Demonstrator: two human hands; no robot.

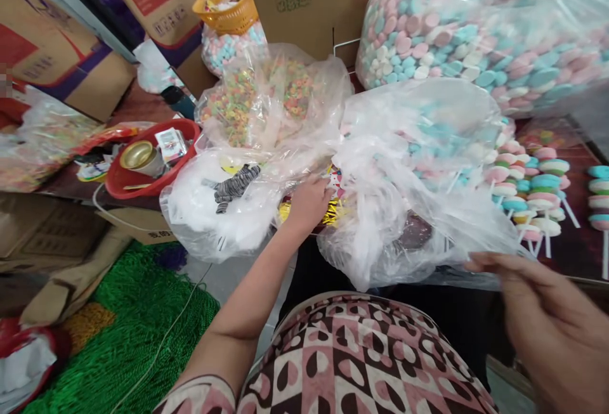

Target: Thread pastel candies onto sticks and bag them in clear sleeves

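My left hand (311,201) reaches between the plastic bags at the table's front edge, fingers bent together. Its fingertips meet a colourful printed packet (335,179), and whatever they hold is hidden. Shiny gold twist ties (330,212) lie beside and below that hand. At the right, my right hand (552,325) is slightly blurred, its fingers stretched toward the edge of a clear plastic bag (380,243); no held object shows in it. Marshmallow skewers on white sticks (545,195) lie beyond this hand.
A large bag of pink, blue and white marshmallows (428,40) fills the back right. Behind my left hand is a bag of coloured candy rings (266,94). A red basin (124,182) stands left. Green stringy material (157,331) covers the floor.
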